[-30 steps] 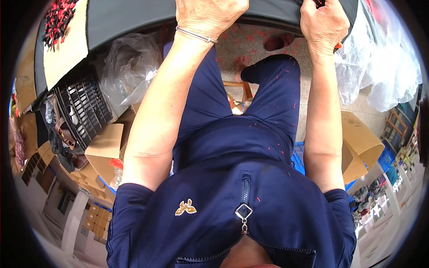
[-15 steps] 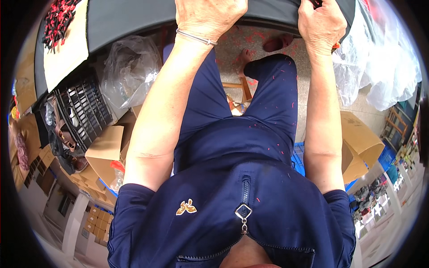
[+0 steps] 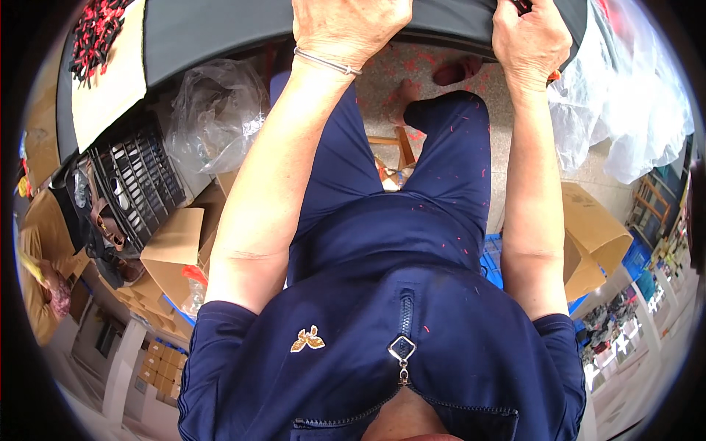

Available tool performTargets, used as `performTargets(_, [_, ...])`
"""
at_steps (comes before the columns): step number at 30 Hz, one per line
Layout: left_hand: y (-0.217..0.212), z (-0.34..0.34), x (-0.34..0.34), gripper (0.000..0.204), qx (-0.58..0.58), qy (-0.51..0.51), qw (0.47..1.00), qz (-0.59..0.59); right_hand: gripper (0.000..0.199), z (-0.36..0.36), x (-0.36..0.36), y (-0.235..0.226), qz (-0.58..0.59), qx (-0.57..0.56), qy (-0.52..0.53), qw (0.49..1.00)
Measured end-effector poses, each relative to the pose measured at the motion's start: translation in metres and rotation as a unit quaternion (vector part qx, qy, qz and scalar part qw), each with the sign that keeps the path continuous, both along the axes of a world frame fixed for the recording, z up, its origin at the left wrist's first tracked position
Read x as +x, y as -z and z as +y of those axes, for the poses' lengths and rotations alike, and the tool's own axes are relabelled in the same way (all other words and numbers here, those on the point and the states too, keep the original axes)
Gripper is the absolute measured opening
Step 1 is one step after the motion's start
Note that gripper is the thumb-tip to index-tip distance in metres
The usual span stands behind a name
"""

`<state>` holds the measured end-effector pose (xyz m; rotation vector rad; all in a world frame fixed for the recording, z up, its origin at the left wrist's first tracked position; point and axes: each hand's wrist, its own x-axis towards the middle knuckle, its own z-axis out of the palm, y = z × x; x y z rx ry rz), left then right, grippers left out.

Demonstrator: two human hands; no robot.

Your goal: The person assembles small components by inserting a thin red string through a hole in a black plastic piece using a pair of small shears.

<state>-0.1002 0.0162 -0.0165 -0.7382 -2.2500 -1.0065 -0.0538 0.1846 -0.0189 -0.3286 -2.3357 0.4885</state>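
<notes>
Head view: the left hand [image 3: 349, 26] lies knuckles-up on the near edge of the dark table [image 3: 220, 29], fingers curled together over the rim, a thin bracelet [image 3: 327, 62] at the wrist; whether anything sits inside that grip cannot be told. The right hand [image 3: 531, 40] is clenched at the same edge on a small orange-tipped item [image 3: 553, 75], mostly hidden. Clearance is tight: a clear plastic bag [image 3: 213, 110] and black crate [image 3: 140, 180] crowd the left, white plastic sheeting [image 3: 625, 110] and cardboard boxes [image 3: 592, 228] the right.
</notes>
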Motion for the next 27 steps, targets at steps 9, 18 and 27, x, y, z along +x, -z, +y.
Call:
performTargets(9, [0.006,0.001,-0.001,0.010,0.006,-0.003,1.000,0.027,0.006,0.001,0.001,0.002,-0.007,-0.003,0.008,1.000])
performTargets(18, [0.005,0.000,0.000,0.011,0.003,-0.013,0.999,0.048,0.006,-0.002,0.002,-0.001,-0.021,0.003,0.014,1.000])
performTargets(27, [-0.003,0.001,-0.004,0.011,0.020,-0.007,0.999,0.044,0.010,0.008,-0.003,0.002,-0.040,0.044,0.027,0.998])
